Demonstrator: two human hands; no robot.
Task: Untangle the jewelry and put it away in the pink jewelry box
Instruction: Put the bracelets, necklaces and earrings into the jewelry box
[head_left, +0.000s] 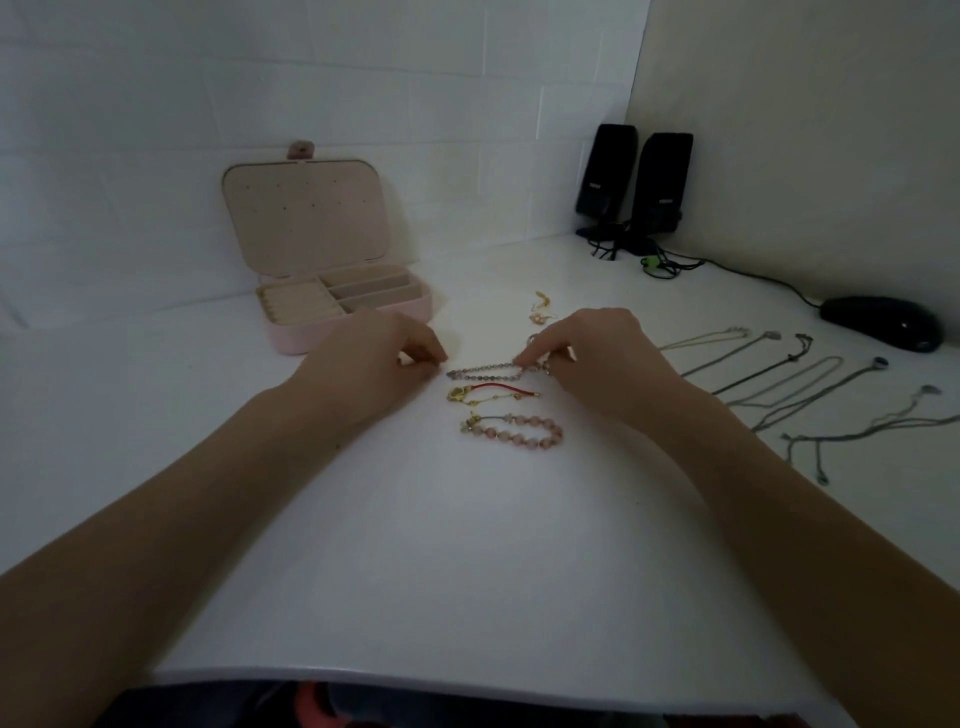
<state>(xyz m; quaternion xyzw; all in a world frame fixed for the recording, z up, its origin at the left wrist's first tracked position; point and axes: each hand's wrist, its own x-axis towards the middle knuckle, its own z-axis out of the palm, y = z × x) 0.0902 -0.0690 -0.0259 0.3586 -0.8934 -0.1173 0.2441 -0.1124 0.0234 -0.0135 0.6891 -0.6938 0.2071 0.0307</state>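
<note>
My desk (467, 545) carries the open pink jewelry box (332, 306), empty so far. Right of the box, my right hand (597, 353) pinches one end of a beaded chain bracelet (488, 370); my left hand (374, 358), fingers curled, seems empty near the other end. I judge I'm straightening it; next, lift it into a compartment.

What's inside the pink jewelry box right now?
The pink jewelry box stands open; its ring rolls and divided compartments look empty. Compartment floors nearest the front wall are hidden.
</note>
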